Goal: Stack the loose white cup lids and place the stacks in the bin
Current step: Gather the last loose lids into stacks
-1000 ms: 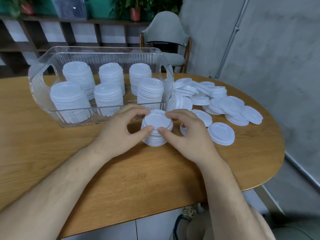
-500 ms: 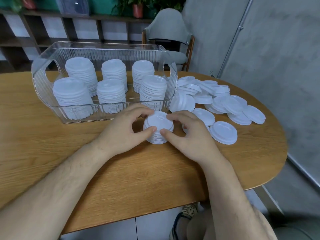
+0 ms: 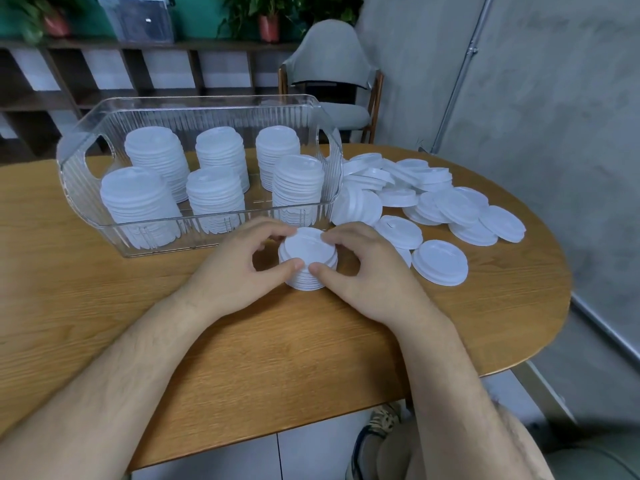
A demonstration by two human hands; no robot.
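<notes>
Hands of a person meet over a wooden table (image 3: 242, 341) with a rounded end, seen from a camera worn on the head. The left hand (image 3: 235, 268) and the right hand (image 3: 367, 271) both grasp a short stack of lids (image 3: 308, 249), which stands on the table between them. Each hand curls round its own side of the stack. The thumbs press the near edge, almost touching each other, and the fingers wrap over the far edge.

Just behind the stack stands a clear ribbed plastic bin (image 3: 207, 102) with a cut-out handle at each end. Inside it stand six taller stacks (image 3: 214, 188) of white lids, three along the back and three along the front.

To the right of the bin, loose lids (image 3: 446, 206) lie in an untidy heap across the right side of the table. Many overlap, and a few lean against the end wall of the bin. One single lid (image 3: 439, 261) lies flat at the near edge of the heap, close to the right hand.

Beyond the table stand a grey chair (image 3: 329, 60) and a dark shelf (image 3: 138, 46) carrying potted plants (image 3: 268, 26). A metal pipe (image 3: 464, 74) runs up the grey wall on the right. Below the table edge, a shoe (image 3: 377, 431) shows on the floor.
</notes>
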